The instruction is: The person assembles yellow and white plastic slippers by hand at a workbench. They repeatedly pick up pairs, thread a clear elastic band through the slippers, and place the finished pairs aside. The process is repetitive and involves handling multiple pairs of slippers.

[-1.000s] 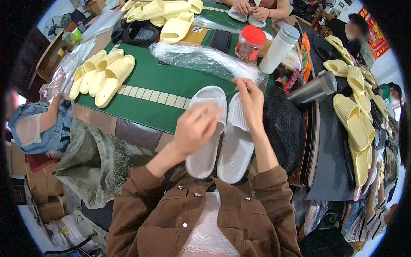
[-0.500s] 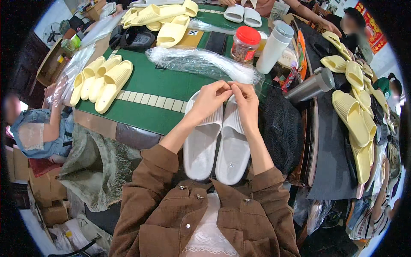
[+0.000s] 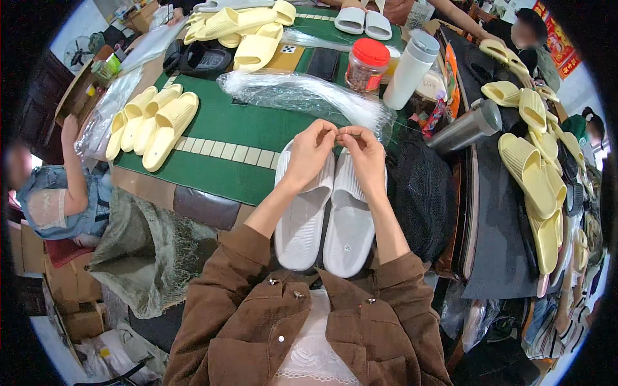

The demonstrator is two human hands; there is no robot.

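Observation:
A pair of light grey ridged slide slippers, the left one (image 3: 299, 228) and the right one (image 3: 349, 235), lies side by side in front of me, toes away. Over their straps, my left hand (image 3: 309, 157) and my right hand (image 3: 365, 159) meet with fingertips pinched together. Whatever is between the fingertips is too small or thin to make out. Just beyond my hands, a bundle of clear, thin plastic strands (image 3: 302, 93) lies across the green tabletop (image 3: 238, 128).
Several pale yellow slippers (image 3: 170, 128) stand at the left; more yellow ones (image 3: 528, 174) lie on the dark right-hand table. A red-lidded jar (image 3: 367, 67), a white bottle (image 3: 412, 71) and a steel tumbler (image 3: 465, 127) stand beyond my right hand. Co-workers sit around.
My two hands have shifted slightly left, fingertips still together. At the left, a co-worker's forearm has risen. The grey slippers stay in place.

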